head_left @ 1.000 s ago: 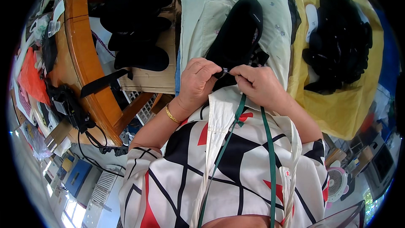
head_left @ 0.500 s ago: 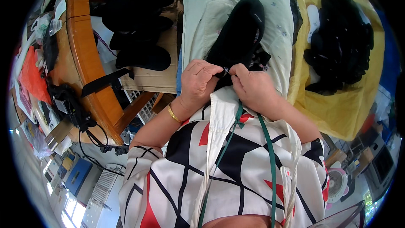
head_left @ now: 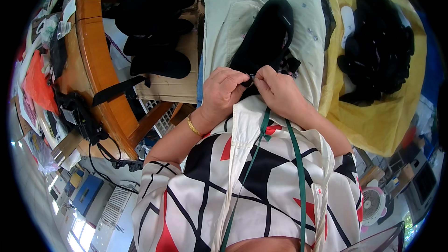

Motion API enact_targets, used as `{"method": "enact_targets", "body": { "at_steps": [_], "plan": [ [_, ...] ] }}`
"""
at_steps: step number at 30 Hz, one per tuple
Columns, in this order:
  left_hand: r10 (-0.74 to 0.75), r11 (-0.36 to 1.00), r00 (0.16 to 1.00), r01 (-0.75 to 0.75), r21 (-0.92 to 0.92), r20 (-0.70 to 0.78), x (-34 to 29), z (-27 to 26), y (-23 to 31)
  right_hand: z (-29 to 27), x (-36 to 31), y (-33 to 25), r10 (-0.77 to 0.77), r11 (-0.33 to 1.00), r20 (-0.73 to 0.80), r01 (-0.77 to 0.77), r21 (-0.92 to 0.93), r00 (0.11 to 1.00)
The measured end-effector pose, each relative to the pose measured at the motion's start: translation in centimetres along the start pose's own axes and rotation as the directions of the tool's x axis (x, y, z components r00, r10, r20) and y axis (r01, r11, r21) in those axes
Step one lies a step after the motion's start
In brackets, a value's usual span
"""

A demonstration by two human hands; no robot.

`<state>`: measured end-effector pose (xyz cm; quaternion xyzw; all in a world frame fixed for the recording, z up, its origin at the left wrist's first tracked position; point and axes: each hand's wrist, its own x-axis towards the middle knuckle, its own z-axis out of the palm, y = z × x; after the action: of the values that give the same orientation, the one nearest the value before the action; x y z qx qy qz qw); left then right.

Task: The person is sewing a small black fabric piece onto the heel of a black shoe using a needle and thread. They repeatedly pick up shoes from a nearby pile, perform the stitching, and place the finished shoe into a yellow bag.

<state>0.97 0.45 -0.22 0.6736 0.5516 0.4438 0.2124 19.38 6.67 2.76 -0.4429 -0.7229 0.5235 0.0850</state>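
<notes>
A black cloth shoe (head_left: 262, 35) lies with its toe pointing away from me on a pale, flower-speckled cloth cushion (head_left: 219, 23). At the near end of the shoe, my left hand (head_left: 221, 88) is closed, its thumb and forefinger pinching the dark edge. Close beside it, my right hand (head_left: 280, 91) is closed in a pinch, its fingertips almost meeting the left ones. A tiny pale glint shows between the fingertips, too small to name. Patterned dark fabric (head_left: 290, 65) sticks out beside the shoe, behind my right hand.
Several black shoes (head_left: 161, 64) lie on cardboard (head_left: 175, 88) to the left, by a wooden chair (head_left: 100, 46). At right, a yellow bag (head_left: 368, 121) holds a heap of black pieces (head_left: 378, 42) and a white insole (head_left: 346, 21). Green apron ties (head_left: 298, 172) hang over my front.
My right hand has shifted slightly up, its fingers curling tighter near the left fingertips. The left hand stays pinched at the shoe's near end.
</notes>
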Motion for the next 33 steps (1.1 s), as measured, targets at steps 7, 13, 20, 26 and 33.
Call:
{"method": "enact_targets", "body": {
  "at_steps": [7,13,20,26,33],
  "plan": [
    [-0.088,0.995,0.994,0.091,-0.044,0.056,-0.3,-0.6,-0.2,-0.7,-0.1,-0.6,0.081,0.984,0.048,-0.087,0.154,0.996],
    [-0.061,0.991,0.996,0.069,-0.114,0.07,-0.3,-0.5,-0.4,-0.6,0.6,-1.2,0.135,0.972,-0.009,-0.13,0.195,0.991],
    [0.002,0.998,0.993,0.007,-0.07,0.118,-0.5,-0.5,-0.9,-1.5,1.8,-1.6,0.188,0.952,0.156,-0.219,0.213,0.97],
    [0.113,0.993,0.987,-0.11,-0.033,0.114,0.3,-0.7,-0.7,-3.5,3.6,-1.7,-0.181,0.966,0.092,0.195,-0.168,0.979],
    [0.154,0.988,0.98,-0.15,-0.042,0.13,0.4,-0.7,-1.1,-3.2,5.1,-1.1,-0.291,0.91,0.247,0.347,-0.228,0.924]
  ]
}}
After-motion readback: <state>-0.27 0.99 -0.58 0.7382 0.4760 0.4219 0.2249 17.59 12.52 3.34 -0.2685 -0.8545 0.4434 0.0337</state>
